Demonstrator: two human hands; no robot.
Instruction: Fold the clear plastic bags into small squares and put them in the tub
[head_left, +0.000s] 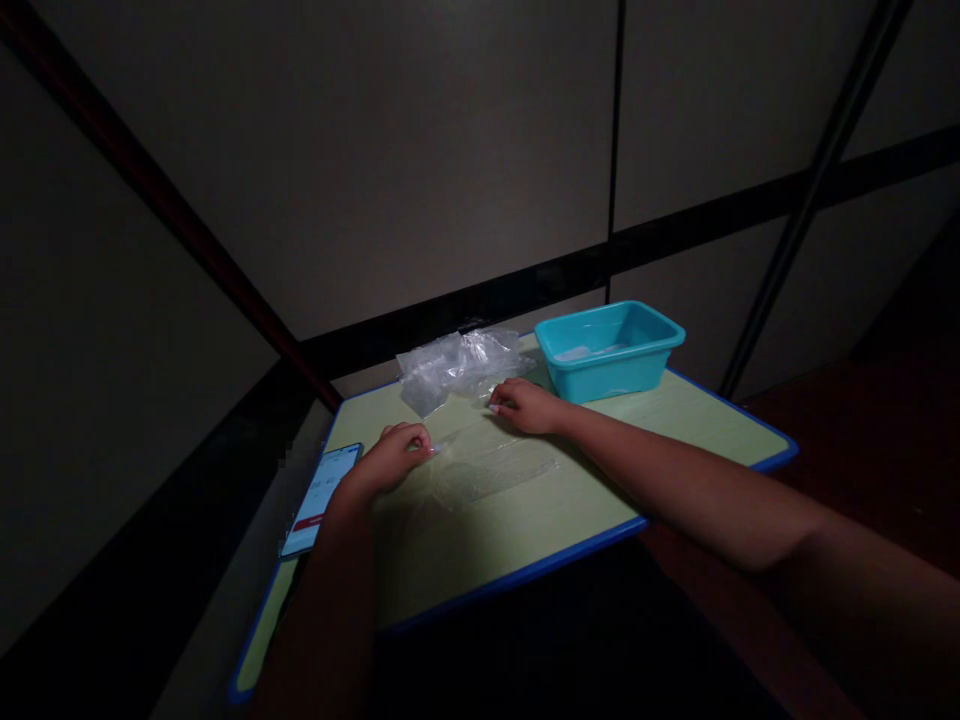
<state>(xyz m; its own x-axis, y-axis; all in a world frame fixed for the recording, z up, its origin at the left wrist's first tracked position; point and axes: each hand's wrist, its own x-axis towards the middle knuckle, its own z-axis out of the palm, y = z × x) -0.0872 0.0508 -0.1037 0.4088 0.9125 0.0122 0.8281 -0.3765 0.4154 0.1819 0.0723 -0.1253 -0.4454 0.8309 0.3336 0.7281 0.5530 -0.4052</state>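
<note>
My left hand [397, 455] is closed in a pinch near the table's left side, with a small bit of clear plastic showing at the fingertips. Just in front of it, a thin clear plastic bag [502, 478] lies flat; its outline is faint in the dim light. My right hand [525, 407] is farther back and to the right, thumb and fingers pressed together. What they pinch is too small to make out. Beyond both hands sits a crumpled heap of clear plastic bags [457, 368], close to my right fingertips.
A turquoise plastic basket [611, 378] with some whitish pieces inside stands at the back right. At the left edge lies a phone [322, 495] with its screen lit. The pale yellow table [435, 575] has a blue rim, and a panelled wall [450, 180] rises behind it.
</note>
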